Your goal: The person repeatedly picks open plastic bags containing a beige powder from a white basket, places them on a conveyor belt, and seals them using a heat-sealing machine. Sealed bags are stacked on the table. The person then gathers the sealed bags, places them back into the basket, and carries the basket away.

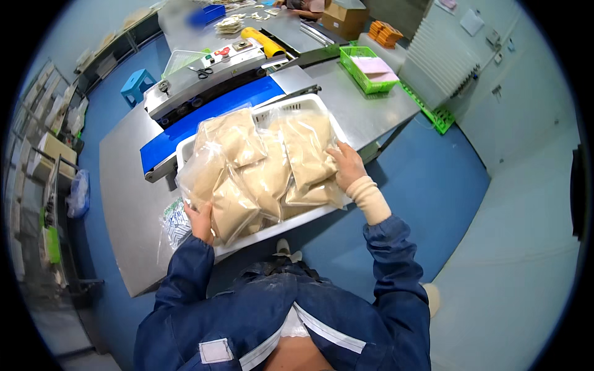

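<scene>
A white plastic crate (272,232) is heaped with several clear bags of beige powder (262,179), some bulging above its rim. My left hand (201,224) is closed against a bag (232,210) at the near left corner, thumb on its side. At the right side, my right hand (348,166) has its fingers curled on the edge of another bag (305,148). Whether either hand also grips the crate's rim is hidden. The crate's near side juts past the steel table (127,216).
Behind the crate stands a sealing machine (204,71) with a blue belt (207,117) and scissors (201,72) on top. A bag of small packets (177,224) lies left. A green basket (369,73) is at far right, a blue stool (137,85) at left. Another person (306,8) is at the back.
</scene>
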The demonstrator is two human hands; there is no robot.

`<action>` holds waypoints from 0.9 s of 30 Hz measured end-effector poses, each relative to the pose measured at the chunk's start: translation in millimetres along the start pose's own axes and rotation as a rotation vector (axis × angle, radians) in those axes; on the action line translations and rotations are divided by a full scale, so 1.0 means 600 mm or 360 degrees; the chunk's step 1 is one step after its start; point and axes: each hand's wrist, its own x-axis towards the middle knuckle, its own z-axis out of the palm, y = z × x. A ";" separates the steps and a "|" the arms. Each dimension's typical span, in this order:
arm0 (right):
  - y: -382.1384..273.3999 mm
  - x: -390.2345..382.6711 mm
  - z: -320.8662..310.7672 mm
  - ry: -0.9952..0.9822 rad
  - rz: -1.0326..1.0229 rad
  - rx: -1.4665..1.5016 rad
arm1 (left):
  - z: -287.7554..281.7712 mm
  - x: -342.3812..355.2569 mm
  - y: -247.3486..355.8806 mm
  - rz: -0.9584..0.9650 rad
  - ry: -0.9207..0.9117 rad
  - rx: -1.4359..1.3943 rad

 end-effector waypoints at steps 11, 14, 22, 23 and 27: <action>-0.135 0.317 0.090 -0.0193 -0.0642 0.0403 | 0.062 -0.086 0.095 0.0916 -0.0101 0.1363; -0.180 0.383 0.181 -0.0389 -0.0659 0.0055 | 0.066 -0.081 0.078 0.0929 -0.0036 0.1218; -0.211 0.375 0.251 -0.1286 -0.0927 0.0061 | 0.068 -0.115 0.079 0.0839 0.0210 0.1196; -0.200 0.362 0.250 -0.1356 -0.1064 0.0024 | 0.075 -0.115 0.079 0.0765 0.0233 0.1166; -0.199 0.322 0.219 -0.1372 -0.1196 -0.0069 | 0.083 -0.118 0.082 0.0660 0.0410 0.1097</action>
